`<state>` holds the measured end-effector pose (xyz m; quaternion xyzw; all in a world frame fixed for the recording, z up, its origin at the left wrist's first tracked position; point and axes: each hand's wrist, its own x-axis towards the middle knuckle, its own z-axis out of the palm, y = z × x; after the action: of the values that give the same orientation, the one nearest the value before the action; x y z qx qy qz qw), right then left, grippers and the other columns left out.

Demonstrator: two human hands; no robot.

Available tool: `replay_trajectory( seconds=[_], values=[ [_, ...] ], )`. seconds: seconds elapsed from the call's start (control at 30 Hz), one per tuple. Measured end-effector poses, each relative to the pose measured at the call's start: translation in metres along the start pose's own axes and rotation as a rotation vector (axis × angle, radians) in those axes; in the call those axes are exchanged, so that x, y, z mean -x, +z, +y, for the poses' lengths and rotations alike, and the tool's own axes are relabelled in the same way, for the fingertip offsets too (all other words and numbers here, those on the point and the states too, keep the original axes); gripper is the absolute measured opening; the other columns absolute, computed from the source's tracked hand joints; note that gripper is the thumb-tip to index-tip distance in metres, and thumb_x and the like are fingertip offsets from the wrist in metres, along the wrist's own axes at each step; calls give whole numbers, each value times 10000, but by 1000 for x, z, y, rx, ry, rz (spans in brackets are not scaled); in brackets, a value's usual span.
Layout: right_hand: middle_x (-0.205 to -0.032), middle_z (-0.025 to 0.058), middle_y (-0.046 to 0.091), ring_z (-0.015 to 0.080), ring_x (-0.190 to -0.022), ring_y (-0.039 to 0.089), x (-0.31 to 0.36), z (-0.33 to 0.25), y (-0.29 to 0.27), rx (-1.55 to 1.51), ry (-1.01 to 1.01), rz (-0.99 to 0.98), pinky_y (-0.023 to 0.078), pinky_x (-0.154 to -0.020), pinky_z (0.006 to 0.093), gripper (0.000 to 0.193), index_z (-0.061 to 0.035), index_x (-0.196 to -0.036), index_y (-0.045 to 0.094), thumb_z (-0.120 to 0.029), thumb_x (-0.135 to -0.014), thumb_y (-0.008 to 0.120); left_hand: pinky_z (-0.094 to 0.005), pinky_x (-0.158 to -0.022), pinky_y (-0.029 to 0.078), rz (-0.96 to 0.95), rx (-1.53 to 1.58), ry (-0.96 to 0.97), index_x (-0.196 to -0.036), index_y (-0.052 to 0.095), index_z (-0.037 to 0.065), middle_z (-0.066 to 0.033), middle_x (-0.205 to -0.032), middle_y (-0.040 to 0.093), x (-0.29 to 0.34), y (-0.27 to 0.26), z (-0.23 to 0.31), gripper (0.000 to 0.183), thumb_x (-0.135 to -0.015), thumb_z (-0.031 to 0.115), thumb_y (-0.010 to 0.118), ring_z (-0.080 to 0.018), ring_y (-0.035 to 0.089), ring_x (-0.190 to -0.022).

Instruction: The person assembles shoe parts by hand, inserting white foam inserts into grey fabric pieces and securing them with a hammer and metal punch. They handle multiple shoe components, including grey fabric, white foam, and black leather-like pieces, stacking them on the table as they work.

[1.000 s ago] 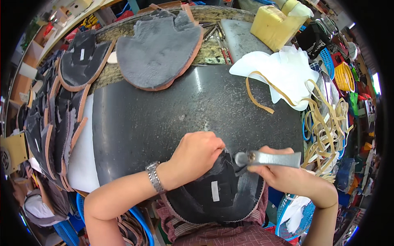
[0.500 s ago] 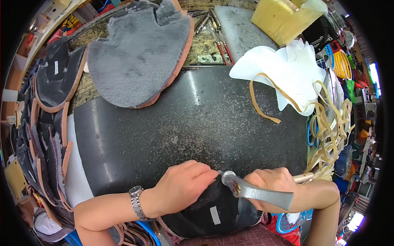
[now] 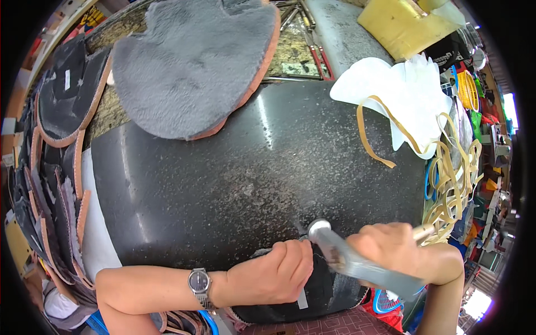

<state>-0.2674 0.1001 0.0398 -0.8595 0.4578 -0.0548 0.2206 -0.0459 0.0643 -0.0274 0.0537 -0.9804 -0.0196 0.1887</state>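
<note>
1. The left hand (image 3: 273, 272) now covers part of the white label (image 3: 302, 300) left bare half a second ago; its fingers are bunched over the black fabric piece (image 3: 268, 312) at the rubber mat's (image 3: 195, 190) near edge, their grip hidden, so I cannot tell whether they pinch.
2. The right hand (image 3: 385, 245) is wrapped round the handle of the hammer (image 3: 360, 267), its round face just beside the left fingertips: the piece's far edge seems under work.
3. Counts: trimmed pieces (image 3: 67, 192), too overlapped; grey fleece piece (image 3: 190, 72), one; wristwatch (image 3: 199, 282), one; black piece under hand, one; hammer, one; tan straps (image 3: 446, 190), too tangled.
</note>
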Motion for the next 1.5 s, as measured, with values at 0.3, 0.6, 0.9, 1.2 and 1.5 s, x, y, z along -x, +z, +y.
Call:
replay_trajectory(
  seconds=[0.3, 0.6, 0.9, 1.2, 1.5],
  values=[
    [-624, 38, 434, 178, -481, 538, 4, -3, 9, -64, 43, -22, 439, -398, 310, 214, -54, -854, 460, -186, -730, 574, -259, -497, 428, -89, 472, -234, -822, 625, -23, -65, -693, 538, 6, -18, -14, 188, -745, 149, 621, -183, 551, -606],
    [-619, 34, 432, 172, -493, 545, -10, -7, 0, -33, -80, -27, 446, -404, 300, 257, -49, -863, 460, -199, -698, 589, -266, -533, 372, -17, -284, 110, -803, 623, 7, -42, -726, 561, 12, -7, 4, 151, -742, 137, 576, -153, 502, -651],
    [-610, 24, 417, 160, -486, 540, -14, -13, 4, -43, -70, -139, 447, -395, 291, 233, -58, -844, 467, -179, -682, 582, -250, -561, 369, -25, -39, 92, -854, 643, -53, -75, -786, 575, 32, -18, -4, 242, -705, 121, 563, -180, 519, -710],
    [-612, 42, 457, 199, -488, 557, -24, -25, 0, -77, -57, -222, 447, -393, 325, 248, -44, -856, 467, -164, -685, 601, -266, -548, 445, -102, 624, -233, -914, 590, -19, -36, -699, 477, 32, -23, -27, 293, -681, 159, 592, -179, 532, -683],
    [-613, 66, 474, 225, -485, 566, -30, -28, 2, -185, -52, -271, 471, -420, 343, 288, -25, -898, 492, -166, -674, 607, -269, -603, 485, -141, 675, -193, -902, 601, -56, -69, -797, 537, 49, -29, -32, 323, -646, 141, 604, -189, 559, -755]
  ],
)
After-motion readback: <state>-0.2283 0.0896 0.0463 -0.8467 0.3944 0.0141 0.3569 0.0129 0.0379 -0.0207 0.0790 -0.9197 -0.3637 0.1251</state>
